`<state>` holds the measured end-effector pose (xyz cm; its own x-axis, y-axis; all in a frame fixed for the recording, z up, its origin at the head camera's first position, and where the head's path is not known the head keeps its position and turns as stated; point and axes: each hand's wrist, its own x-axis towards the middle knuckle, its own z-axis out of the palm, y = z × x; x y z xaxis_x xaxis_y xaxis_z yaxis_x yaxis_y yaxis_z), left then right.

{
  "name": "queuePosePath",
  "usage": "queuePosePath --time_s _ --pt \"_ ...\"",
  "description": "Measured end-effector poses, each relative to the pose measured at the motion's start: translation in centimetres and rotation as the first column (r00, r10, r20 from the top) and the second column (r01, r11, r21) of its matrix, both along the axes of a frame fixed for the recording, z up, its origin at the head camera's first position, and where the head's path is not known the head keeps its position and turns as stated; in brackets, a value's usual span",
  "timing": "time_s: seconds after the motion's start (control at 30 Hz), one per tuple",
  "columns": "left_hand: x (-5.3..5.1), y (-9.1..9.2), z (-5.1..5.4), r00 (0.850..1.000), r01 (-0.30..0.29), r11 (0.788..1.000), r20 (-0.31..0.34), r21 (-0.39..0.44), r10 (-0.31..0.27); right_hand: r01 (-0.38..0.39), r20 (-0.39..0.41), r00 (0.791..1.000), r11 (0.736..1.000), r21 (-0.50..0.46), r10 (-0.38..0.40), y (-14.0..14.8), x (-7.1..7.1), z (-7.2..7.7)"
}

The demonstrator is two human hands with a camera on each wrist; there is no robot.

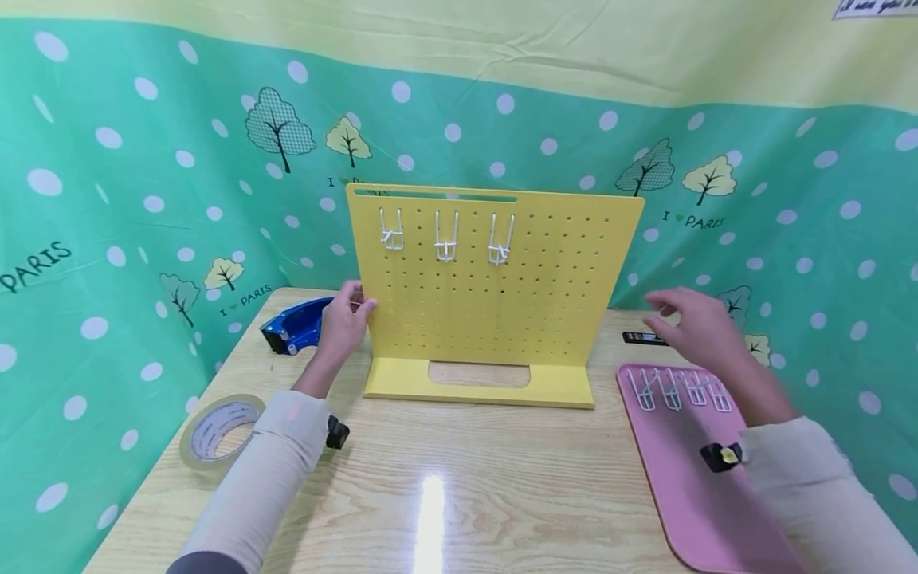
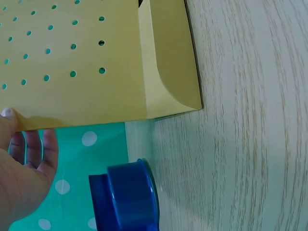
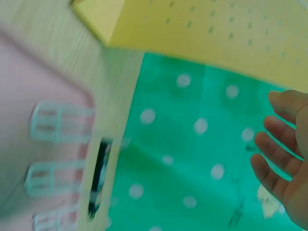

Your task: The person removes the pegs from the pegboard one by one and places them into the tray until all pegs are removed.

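Observation:
A yellow pegboard (image 1: 459, 315) stands upright on its flat foot at the middle of the table. Three white wire hooks (image 1: 446, 239) hang in a row along its upper left part. At the board's left edge, my left hand (image 1: 344, 319) pinches it, the thumb on the front face and the fingers behind, as the left wrist view also shows. My right hand (image 1: 697, 325) is in the air to the right of the board, fingers loosely bent and apart, holding nothing. Below it lies a pink tray (image 1: 688, 478) bearing several more white wire hooks (image 1: 672, 392).
A blue tape dispenser (image 1: 301, 323) sits behind my left hand. Near my left forearm lies a roll of clear tape (image 1: 194, 446). A small black item (image 1: 643, 339) rests beyond the tray. Green dotted cloth (image 1: 215, 175) hangs around the wooden table.

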<state>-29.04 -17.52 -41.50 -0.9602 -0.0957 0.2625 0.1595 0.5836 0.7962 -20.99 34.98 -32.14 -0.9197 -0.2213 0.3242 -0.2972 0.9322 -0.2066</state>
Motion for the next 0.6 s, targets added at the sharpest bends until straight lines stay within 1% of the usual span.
queuePosePath --time_s 0.07,0.2,0.3,0.47,0.6 --pt "0.0 0.0 -0.1 1.000 0.000 1.000 0.003 0.002 0.000 -0.014 -0.020 1.000 0.999 -0.030 0.014 -1.4 -0.3 0.2" --pt "-0.1 0.0 -0.1 1.000 0.001 1.000 0.002 0.006 -0.001 -0.066 -0.115 0.992 0.994 -0.087 0.056 -4.2 -1.3 0.5" --pt "0.0 0.0 -0.1 1.000 -0.001 1.000 -0.008 0.004 0.001 -0.097 -0.181 0.980 0.989 -0.109 0.076 -6.3 -2.0 0.9" --pt "0.0 -0.1 -0.1 0.999 -0.004 1.000 -0.032 0.003 0.005 -0.148 -0.252 0.962 0.978 -0.147 0.108 -9.6 -3.2 1.7" --pt "0.0 0.0 -0.1 1.000 0.001 1.000 -0.024 0.005 0.000 -0.188 -0.308 0.942 0.969 -0.158 0.132 -12.1 -4.1 2.2"
